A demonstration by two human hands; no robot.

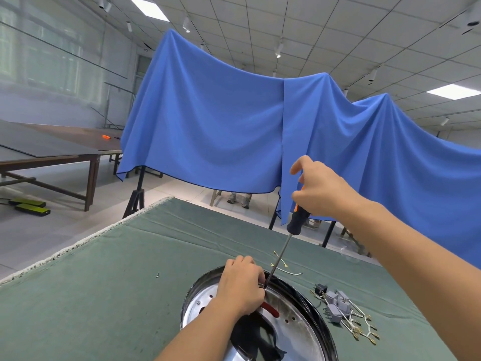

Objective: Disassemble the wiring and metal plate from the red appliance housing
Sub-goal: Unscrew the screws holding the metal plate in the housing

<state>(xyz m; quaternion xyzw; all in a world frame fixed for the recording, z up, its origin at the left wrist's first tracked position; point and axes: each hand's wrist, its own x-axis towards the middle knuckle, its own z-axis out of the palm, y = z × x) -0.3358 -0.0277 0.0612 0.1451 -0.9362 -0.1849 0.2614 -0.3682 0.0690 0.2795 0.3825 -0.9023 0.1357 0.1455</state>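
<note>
The round appliance housing lies open side up at the bottom centre, dark-rimmed, with a shiny metal plate inside and a red part showing. My left hand rests inside the rim, fingers pinched around the spot where the screwdriver tip lands; what it holds is hidden. My right hand grips the top of a black-and-orange screwdriver, whose shaft slants down to the rim beside my left fingers. Removed wiring with grey connectors lies on the green cloth to the right.
A thin yellow-green wire lies behind the housing and a small screw to the left on the green table cloth. Blue drapes hang behind the table. Dark tables stand at the far left.
</note>
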